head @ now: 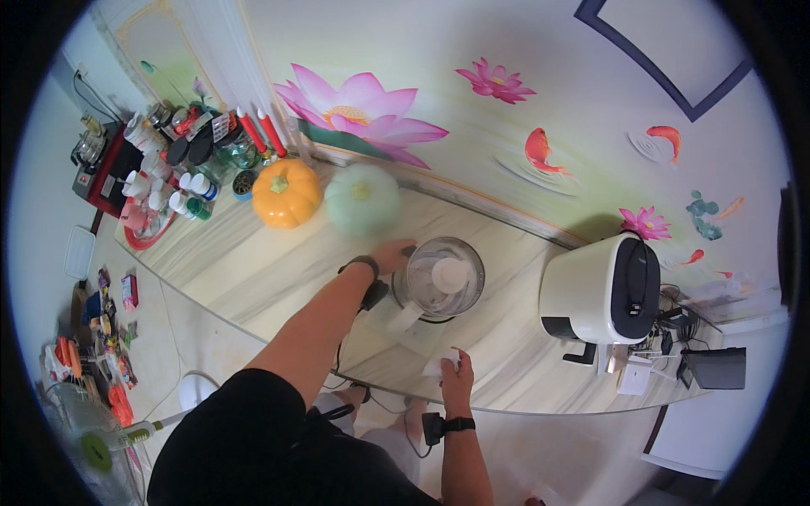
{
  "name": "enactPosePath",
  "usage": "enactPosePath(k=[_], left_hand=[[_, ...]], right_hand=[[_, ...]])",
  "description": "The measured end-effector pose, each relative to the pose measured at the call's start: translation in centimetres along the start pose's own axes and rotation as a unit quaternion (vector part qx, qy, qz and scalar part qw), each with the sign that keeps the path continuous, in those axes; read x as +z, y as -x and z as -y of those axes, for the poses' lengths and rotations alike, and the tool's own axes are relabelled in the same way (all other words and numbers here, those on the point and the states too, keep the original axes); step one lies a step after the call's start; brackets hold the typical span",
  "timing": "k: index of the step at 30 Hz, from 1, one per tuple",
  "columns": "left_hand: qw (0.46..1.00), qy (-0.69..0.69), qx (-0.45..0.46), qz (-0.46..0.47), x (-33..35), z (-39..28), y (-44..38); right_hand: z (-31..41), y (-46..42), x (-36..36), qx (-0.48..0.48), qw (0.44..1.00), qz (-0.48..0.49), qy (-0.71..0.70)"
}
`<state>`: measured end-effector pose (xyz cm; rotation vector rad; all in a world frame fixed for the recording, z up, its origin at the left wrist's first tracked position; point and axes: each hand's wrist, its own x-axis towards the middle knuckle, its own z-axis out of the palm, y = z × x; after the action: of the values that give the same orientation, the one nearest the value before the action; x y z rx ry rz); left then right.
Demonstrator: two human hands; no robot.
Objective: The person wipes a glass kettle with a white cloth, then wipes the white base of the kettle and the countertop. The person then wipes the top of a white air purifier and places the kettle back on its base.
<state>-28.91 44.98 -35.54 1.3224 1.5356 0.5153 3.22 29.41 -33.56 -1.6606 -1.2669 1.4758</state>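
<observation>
A clear round appliance bowl stands on the table, with a white round piece inside it. A pale spout-like part sticks out toward me. My left hand is at the bowl's far left side, its fingers closed around a small dark part that looks like a handle. Nearer to me, my right hand pinches a crumpled white tissue above the table, apart from the bowl. A pale flat sheet lies partly under the bowl.
An orange pumpkin-shaped container and a pale green one stand behind my left hand. Jars and bottles crowd the far left. A white air fryer stands right, beside cables and a black router-like box. A fan stands lower left.
</observation>
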Motion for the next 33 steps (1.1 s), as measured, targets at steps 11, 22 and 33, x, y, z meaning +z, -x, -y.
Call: enactPosePath(k=[11, 22, 33], left_hand=[[0.945, 0.293, -0.101, -0.104, 2.6, 2.3, 0.4], [0.924, 0.352, -0.094, -0.120, 3.7, 1.4, 1.9], [0.882, 0.428, -0.046, -0.192, 2.9, 1.4, -1.5]], right_hand=[[0.8, -6.1, 1.7, 0.094, 0.995, 0.027, -0.030], [-4.1, -10.9, 3.7, -0.072, 0.994, 0.044, 0.069], [-0.5, -17.6, 3.5, -0.083, 0.984, 0.044, 0.150]])
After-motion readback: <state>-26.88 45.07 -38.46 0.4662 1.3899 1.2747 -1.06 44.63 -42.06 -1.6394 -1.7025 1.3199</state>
